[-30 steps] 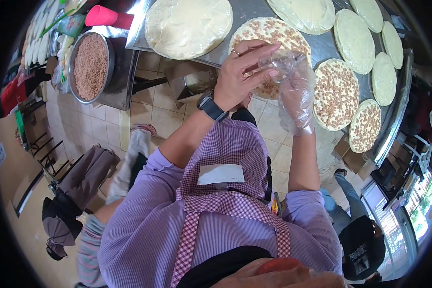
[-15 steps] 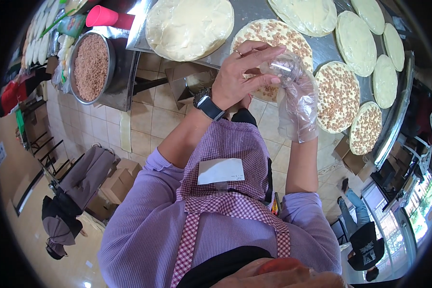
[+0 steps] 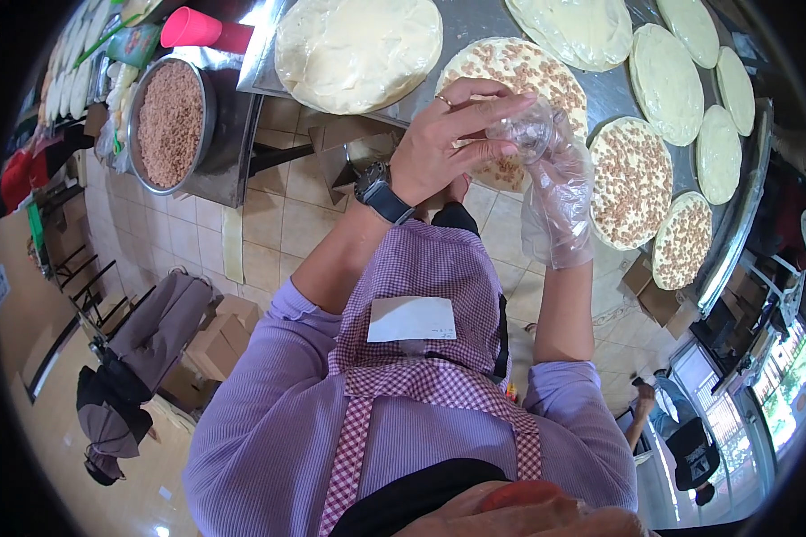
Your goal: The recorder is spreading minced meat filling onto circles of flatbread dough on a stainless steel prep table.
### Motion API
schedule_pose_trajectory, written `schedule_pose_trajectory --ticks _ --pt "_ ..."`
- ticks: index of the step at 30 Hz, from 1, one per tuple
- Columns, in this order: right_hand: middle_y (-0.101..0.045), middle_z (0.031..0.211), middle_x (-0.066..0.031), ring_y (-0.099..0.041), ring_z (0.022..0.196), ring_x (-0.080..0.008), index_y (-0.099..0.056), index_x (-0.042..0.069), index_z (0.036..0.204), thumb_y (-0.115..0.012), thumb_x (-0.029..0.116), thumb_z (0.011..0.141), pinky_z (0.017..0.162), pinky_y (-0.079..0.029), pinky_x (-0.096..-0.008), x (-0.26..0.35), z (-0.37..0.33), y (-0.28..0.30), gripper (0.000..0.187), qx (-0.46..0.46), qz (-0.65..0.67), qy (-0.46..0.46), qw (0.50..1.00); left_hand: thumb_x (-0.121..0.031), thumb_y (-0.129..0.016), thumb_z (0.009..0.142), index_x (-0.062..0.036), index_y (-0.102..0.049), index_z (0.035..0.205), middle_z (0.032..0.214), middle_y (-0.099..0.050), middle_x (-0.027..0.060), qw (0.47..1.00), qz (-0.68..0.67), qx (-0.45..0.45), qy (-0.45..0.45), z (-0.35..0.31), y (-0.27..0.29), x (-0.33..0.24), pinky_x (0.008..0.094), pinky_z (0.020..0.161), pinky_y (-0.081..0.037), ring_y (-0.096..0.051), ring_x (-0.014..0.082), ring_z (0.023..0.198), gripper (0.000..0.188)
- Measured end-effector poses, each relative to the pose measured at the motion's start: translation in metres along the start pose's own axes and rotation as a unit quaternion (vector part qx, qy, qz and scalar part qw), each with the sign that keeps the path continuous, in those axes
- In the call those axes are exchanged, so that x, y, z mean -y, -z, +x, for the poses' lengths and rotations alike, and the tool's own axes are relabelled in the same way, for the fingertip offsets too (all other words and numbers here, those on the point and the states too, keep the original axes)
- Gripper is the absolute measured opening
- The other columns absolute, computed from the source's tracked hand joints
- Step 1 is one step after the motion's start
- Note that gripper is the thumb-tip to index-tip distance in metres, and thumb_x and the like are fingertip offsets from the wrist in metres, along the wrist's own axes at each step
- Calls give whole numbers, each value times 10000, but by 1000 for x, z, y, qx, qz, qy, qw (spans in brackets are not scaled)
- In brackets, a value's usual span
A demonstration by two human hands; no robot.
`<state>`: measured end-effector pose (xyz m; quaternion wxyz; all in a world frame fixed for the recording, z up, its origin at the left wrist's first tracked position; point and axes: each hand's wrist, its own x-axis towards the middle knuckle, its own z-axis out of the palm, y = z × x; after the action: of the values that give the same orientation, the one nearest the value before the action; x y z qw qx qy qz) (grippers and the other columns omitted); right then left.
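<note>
Bare left hand [image 3: 434, 148], upper centre of the frame, pinches the clear plastic glove [image 3: 551, 240] (apparently because it's loose) on the right hand [image 3: 558, 179], finger pose unclear.

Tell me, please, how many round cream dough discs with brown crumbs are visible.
3: first disc, partly hidden behind the bare left hand; second disc, right of the plastic-gloved right hand; third disc, farther right.

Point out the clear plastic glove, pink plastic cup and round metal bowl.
Clear plastic glove [image 3: 560, 192], head view: its middle.
Pink plastic cup [image 3: 191, 29], head view: side.
Round metal bowl [image 3: 209, 112], head view: right wall.
</note>
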<state>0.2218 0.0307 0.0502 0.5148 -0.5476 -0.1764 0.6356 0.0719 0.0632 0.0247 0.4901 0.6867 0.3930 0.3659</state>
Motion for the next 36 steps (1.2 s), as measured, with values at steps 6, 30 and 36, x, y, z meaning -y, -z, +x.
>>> schedule_pose_trajectory --ticks 6,30,36 --pt "-523 870 -91 -542 795 -205 -583 -7 865 -424 -174 652 710 -435 -272 -3 15 24 314 24 -332 248 910 -88 -671 754 -97 -612 1104 1155 -504 61 999 -51 -4 12 -1 3 -4 272 775 -523 -557 151 965 355" --pt "-571 958 -57 -553 900 -158 -555 -3 1056 -484 -64 763 793 -449 -275 -13 -2 30 308 85 -18 82 993 -50 -642 754 -106 -643 1054 1151 -522 93 1000 8 10 -24 -5 5 -8 326 895 -446 -530 230 1046 306" --pt "-621 891 -92 -582 804 -155 -609 -1 907 -602 63 783 731 -453 -277 -3 2 46 140 -1 -457 145 878 -43 -654 753 -98 -635 1061 1149 -513 79 997 56 -50 6 -9 15 -9 278 829 -484 -535 176 1019 313"
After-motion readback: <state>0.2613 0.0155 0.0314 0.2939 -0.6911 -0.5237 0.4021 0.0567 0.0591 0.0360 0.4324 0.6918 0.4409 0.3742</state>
